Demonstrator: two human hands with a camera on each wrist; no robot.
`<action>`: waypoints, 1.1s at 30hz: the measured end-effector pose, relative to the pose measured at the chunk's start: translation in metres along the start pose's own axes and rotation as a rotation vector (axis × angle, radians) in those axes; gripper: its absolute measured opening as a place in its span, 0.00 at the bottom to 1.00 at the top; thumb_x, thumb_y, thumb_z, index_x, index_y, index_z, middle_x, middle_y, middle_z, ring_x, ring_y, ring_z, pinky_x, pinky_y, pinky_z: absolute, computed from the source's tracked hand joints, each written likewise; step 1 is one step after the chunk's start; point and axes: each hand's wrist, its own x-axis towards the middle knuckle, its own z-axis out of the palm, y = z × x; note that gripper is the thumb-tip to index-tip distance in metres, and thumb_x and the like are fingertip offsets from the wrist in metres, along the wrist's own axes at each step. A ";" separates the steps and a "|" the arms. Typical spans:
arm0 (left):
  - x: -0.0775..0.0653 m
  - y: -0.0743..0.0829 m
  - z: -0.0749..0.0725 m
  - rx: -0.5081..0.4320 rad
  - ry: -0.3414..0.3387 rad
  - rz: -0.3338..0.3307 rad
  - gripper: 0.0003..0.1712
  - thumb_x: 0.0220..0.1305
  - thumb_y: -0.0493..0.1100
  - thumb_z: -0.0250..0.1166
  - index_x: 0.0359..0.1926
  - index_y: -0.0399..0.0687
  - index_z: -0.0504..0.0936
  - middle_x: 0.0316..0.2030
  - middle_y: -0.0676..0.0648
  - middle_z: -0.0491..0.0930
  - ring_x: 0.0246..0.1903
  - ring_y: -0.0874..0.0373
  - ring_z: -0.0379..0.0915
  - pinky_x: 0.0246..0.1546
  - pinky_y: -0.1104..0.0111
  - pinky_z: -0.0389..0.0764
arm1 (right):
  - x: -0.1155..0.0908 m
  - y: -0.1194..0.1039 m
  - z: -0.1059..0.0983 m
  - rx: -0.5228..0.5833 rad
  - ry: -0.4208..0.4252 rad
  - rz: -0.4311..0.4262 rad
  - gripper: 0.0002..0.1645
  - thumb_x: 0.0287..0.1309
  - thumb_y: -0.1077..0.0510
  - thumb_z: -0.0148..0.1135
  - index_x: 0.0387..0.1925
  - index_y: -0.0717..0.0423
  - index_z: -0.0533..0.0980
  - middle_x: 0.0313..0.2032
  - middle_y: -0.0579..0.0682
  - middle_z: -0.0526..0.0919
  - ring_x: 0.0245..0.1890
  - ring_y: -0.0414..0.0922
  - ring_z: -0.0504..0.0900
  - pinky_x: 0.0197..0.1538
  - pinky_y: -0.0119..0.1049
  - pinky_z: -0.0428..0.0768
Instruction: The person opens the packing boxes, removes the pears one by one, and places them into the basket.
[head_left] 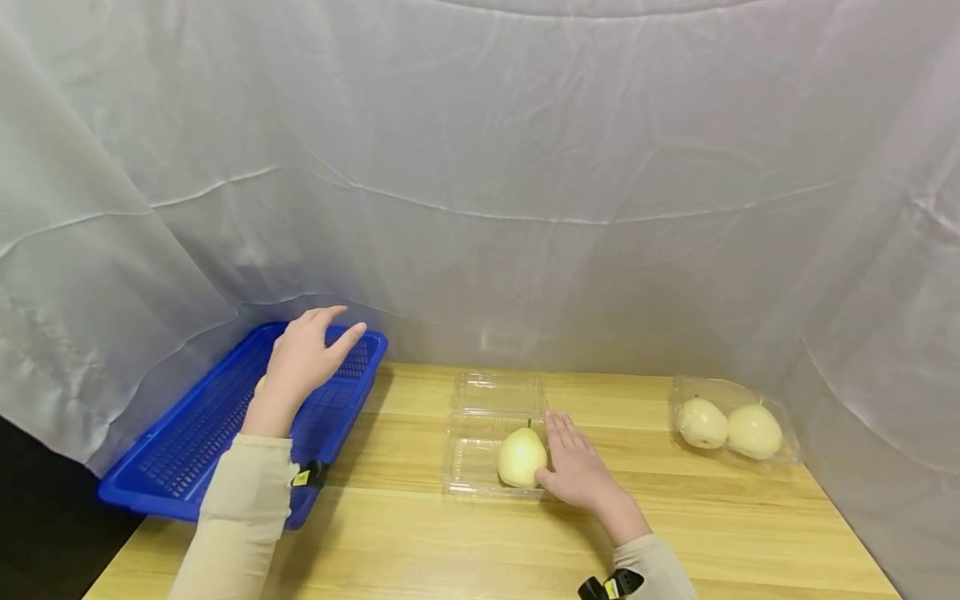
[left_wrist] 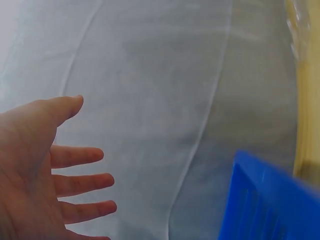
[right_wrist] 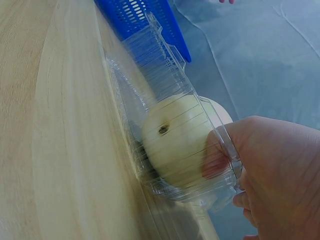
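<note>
My left hand (head_left: 303, 354) is above the blue plastic basket (head_left: 168, 504), holding nothing, its fingers and thumb spread apart. Part of a pale yellow fruit (head_left: 259, 386) shows in the basket, mostly hidden behind that wrist. A clear plastic clamshell box (head_left: 468, 467) lies on the table with its lid folded back. One yellow pear (head_left: 522, 457), stem up, sits in the right part of its base. My right hand (head_left: 579, 469) pinches the box's right wall. In the right wrist view the thumb (right_wrist: 215, 157) reaches over the rim beside the pear (right_wrist: 175, 135), with the other fingers outside the wall.
Another clear box (head_left: 787, 454) holding two pears (head_left: 702, 422) stands at the right of the wooden table (head_left: 420, 550). A grey cloth curtain (head_left: 525, 275) hangs behind the table and along both sides.
</note>
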 end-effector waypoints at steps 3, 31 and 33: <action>-0.004 0.010 0.004 -0.026 -0.008 0.010 0.42 0.68 0.71 0.46 0.70 0.47 0.66 0.68 0.35 0.65 0.67 0.33 0.59 0.62 0.36 0.63 | 0.000 0.000 0.000 -0.008 -0.001 0.001 0.54 0.55 0.49 0.55 0.75 0.66 0.43 0.76 0.63 0.45 0.77 0.61 0.43 0.75 0.60 0.49; -0.029 0.070 0.064 -0.294 -0.063 0.054 0.44 0.64 0.72 0.51 0.71 0.51 0.65 0.69 0.41 0.66 0.69 0.39 0.59 0.67 0.42 0.63 | -0.001 0.002 0.001 -0.012 -0.004 -0.006 0.54 0.56 0.48 0.54 0.75 0.67 0.43 0.76 0.63 0.45 0.77 0.62 0.43 0.75 0.60 0.50; -0.030 0.074 0.067 -0.309 -0.064 0.049 0.43 0.64 0.72 0.52 0.70 0.52 0.65 0.69 0.42 0.66 0.69 0.40 0.60 0.67 0.43 0.64 | -0.001 0.002 0.001 -0.004 -0.003 -0.009 0.54 0.56 0.48 0.55 0.74 0.68 0.43 0.76 0.64 0.45 0.76 0.62 0.44 0.75 0.60 0.50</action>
